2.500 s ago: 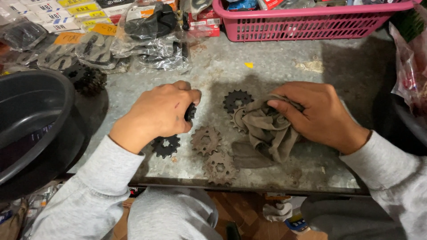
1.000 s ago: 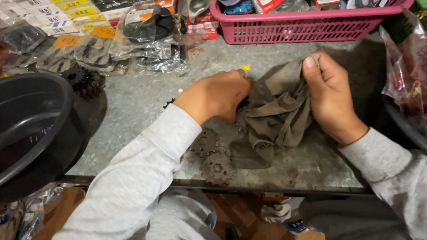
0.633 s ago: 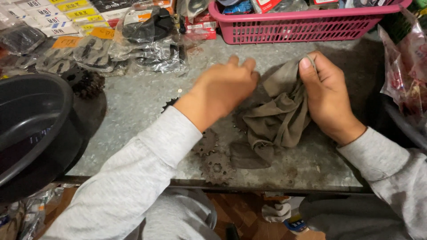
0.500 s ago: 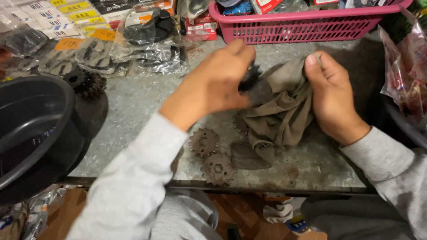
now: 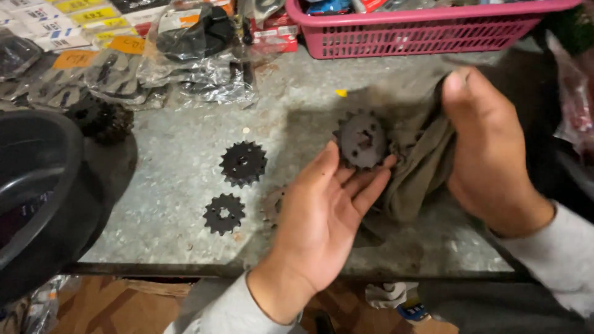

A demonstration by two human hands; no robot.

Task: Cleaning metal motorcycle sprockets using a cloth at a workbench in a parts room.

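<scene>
Lying beside clear packets, yellow labels

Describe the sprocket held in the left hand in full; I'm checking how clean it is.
The sprocket is a small dark grey metal disc, dull and grimy-looking, with short teeth around its rim, a central bore and a few smaller holes. It is held up facing the camera, above the table, resting on the left hand's fingers. Its right edge meets the brown rag gripped by the right hand.

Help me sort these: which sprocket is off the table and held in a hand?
The sprocket on the left hand fingertips, beside the rag; two black sprockets lie flat on the table.
</scene>
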